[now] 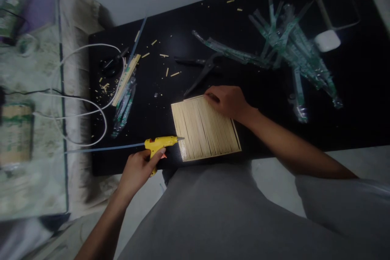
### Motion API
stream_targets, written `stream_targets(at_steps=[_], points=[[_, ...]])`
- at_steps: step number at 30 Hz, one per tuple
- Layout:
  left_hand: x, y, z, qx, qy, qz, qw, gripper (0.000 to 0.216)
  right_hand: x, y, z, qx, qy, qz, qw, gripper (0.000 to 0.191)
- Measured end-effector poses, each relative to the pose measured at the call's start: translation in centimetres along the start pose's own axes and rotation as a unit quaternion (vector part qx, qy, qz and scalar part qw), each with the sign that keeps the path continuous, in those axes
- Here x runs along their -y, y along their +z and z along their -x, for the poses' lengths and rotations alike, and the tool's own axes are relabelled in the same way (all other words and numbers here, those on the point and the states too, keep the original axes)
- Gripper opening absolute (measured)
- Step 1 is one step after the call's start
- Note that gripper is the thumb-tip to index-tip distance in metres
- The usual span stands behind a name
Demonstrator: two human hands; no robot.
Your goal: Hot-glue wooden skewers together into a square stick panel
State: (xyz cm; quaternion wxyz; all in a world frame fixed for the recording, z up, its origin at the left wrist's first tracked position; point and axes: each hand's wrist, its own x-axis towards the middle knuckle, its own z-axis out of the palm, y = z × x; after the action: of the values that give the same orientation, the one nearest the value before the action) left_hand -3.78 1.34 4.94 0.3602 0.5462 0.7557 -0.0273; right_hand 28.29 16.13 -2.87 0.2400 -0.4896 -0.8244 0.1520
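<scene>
A square panel of pale wooden sticks (204, 128) lies flat on the black table (350, 105) near its front edge. My left hand (138, 168) grips a yellow glue gun (160, 144) by the handle, its nozzle touching the panel's left edge. A blue-grey glue stick trails from the back of the gun to the left. My right hand (227, 101) rests on the panel's far corner with its fingers curled and pressing down on it.
Black scissors (202, 69) lie just behind the panel. Green-printed plastic wrappers (289, 44) are heaped at the back right beside a phone (336, 6) and a white charger (327, 40). A bundle of sticks (126, 79), stick offcuts and a white cable (91, 105) lie at the left.
</scene>
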Motion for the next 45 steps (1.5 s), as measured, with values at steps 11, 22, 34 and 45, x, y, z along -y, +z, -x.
stream_targets(at_steps=[11, 22, 34, 45], points=[[0.9, 0.3, 1.6, 0.036, 0.002, 0.012, 0.999, 0.065, 0.1, -0.1, 0.0, 0.0, 0.009, -0.001, 1.0, 0.027], [2.1, 0.8, 2.5, 0.051, 0.009, 0.017, 0.999, 0.06, 0.2, -0.2, -0.1, 0.005, 0.016, 0.0, 1.0, 0.024], [2.1, 0.5, 2.9, 0.074, 0.005, 0.017, 0.997, 0.059, 0.0, 0.0, 0.0, -0.001, 0.012, -0.004, 1.0, 0.025], [0.2, 0.3, 1.8, -0.002, -0.005, -0.006, 1.0, 0.064, -0.1, -0.1, -0.1, 0.005, 0.012, -0.006, 1.0, 0.024]])
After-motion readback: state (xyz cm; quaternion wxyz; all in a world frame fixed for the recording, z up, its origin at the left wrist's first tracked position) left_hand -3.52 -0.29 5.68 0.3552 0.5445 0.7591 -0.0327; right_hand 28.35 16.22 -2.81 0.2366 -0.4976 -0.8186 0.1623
